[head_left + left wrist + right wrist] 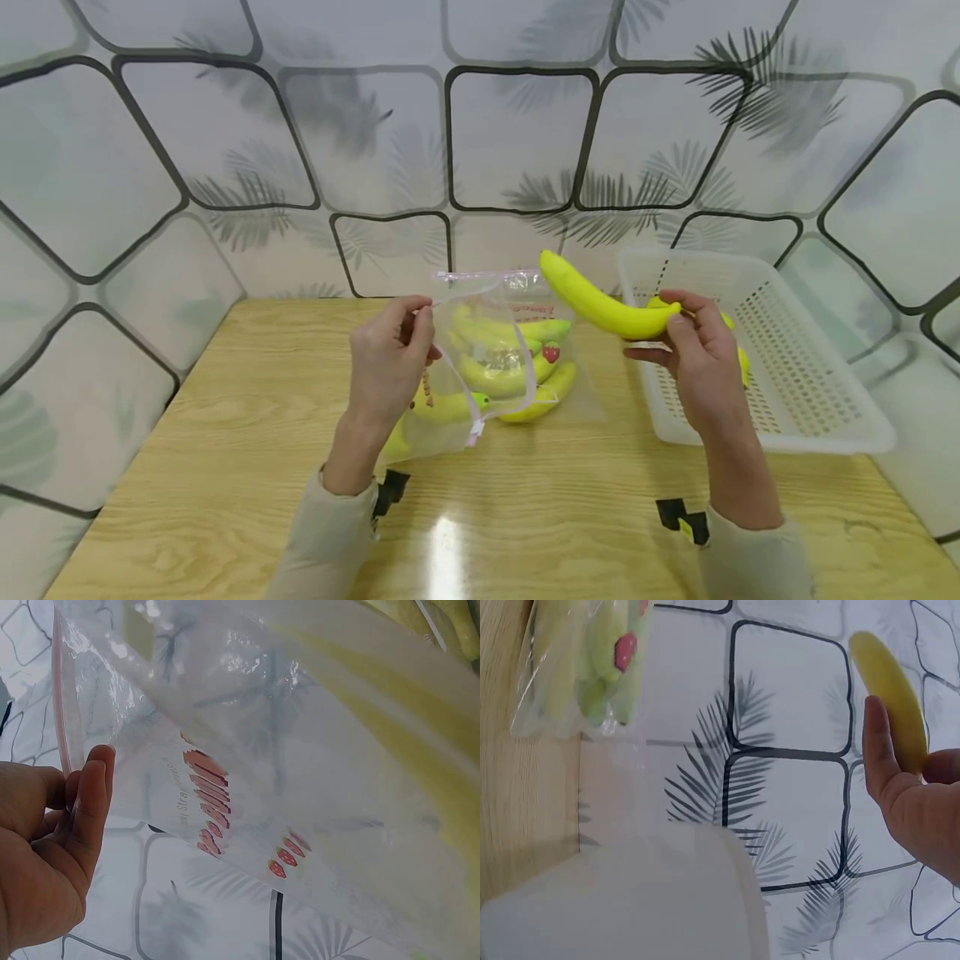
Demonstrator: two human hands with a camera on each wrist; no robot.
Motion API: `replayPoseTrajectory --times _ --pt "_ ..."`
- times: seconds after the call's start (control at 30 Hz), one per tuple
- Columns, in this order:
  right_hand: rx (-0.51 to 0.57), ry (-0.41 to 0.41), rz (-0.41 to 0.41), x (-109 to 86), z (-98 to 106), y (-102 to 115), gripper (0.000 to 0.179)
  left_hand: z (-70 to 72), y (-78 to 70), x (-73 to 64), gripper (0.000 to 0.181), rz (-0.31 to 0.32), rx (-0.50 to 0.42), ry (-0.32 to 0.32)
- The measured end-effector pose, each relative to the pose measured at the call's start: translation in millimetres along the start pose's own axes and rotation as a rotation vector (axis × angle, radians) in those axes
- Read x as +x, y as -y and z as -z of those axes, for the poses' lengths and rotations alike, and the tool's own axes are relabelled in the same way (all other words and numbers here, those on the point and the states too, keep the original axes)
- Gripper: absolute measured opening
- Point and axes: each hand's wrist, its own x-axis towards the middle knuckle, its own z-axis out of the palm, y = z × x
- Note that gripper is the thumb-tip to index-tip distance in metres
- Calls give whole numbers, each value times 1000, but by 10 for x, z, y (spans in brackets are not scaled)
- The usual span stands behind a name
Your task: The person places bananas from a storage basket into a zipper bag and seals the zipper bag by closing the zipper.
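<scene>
My left hand (390, 350) pinches the pink-edged rim of a clear zip bag (247, 772) printed with strawberries. Yellow bananas show through the plastic, one banana (450, 407) near the white slider. Held up between the thumb and fingers of my right hand (705, 358) is a single yellow banana (600, 304), above the table between the bags and the basket. Behind the held bag lies a second clear zip bag (592, 400) with several bananas (517, 383) in it. The bags overlap, so part of their contents is hard to separate.
To the right stands a white perforated basket (817, 392), with yellow fruit (742, 367) partly hidden behind my right hand. The wooden table (225, 442) meets a patterned backdrop (517, 142) at its back and sides.
</scene>
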Motion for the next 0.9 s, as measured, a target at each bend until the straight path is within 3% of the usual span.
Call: replayPoseTrajectory --times 0.1,0.2,0.33,0.43,0.63,0.9 --pt "7 157 -41 -23 -16 -46 24 -19 -1 4 14 -4 4 6" --pt "-51 296 -121 -21 -46 -98 28 -29 2 9 14 -7 13 4" --pt "-127 405 -255 -6 -144 -169 36 -34 8 7 14 -8 25 -6" --pt "-90 440 -333 1 -240 -225 39 -33 12 -4 14 -7 24 -14" --pt "14 472 -401 0 -369 -332 34 -30 13 -15 13 -14 15 -21" --pt "74 430 -436 -18 -414 -400 31 -54 9 -15 12 -17 18 -9"
